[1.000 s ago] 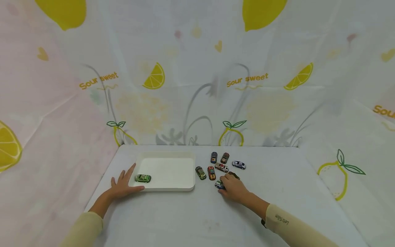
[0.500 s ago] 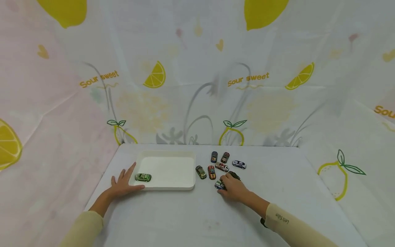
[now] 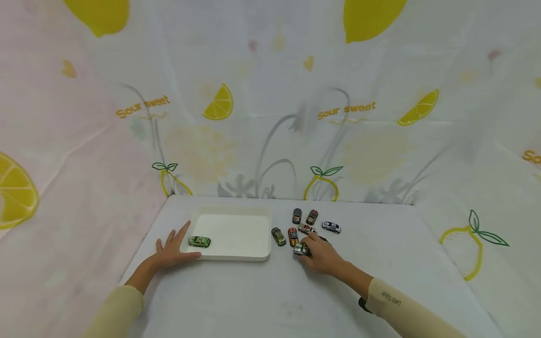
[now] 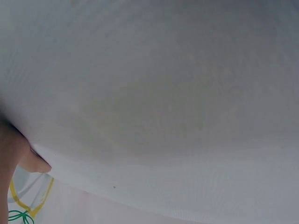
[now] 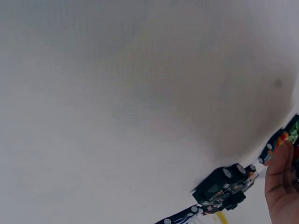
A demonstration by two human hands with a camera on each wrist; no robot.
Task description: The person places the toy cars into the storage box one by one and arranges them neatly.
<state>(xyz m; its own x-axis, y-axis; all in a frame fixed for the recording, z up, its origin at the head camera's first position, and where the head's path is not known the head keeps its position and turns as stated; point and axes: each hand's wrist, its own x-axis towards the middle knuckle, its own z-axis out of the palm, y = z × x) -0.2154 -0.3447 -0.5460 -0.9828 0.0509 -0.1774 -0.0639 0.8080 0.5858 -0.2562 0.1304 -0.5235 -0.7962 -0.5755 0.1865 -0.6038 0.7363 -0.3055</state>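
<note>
My left hand (image 3: 171,251) rests with spread fingers at the left end of a white tray (image 3: 236,258), thumb along its front rim. Inside the tray, near that hand, lies a green toy car (image 3: 199,241). My right hand (image 3: 322,256) pinches a white toy car (image 3: 301,249) with green and dark markings; part of it is hidden by the fingers. Just behind this hand a dark toy car (image 5: 222,186) shows in the right wrist view, mostly covered in the head view. In the left wrist view, only part of the left hand (image 4: 16,156) appears at the edge.
Between tray and right hand stand a camouflage-patterned car (image 3: 278,236) and a red car (image 3: 293,237). Farther back are a white-and-red car (image 3: 307,228), a blue car (image 3: 297,216), a black-and-red car (image 3: 312,217) and a white car (image 3: 331,227). A lemon-print cloth (image 3: 262,155) rises behind the table.
The pinched car has turned slightly in my right fingers, now showing more of its side. My left hand stays at the tray. The head view has shifted a little.
</note>
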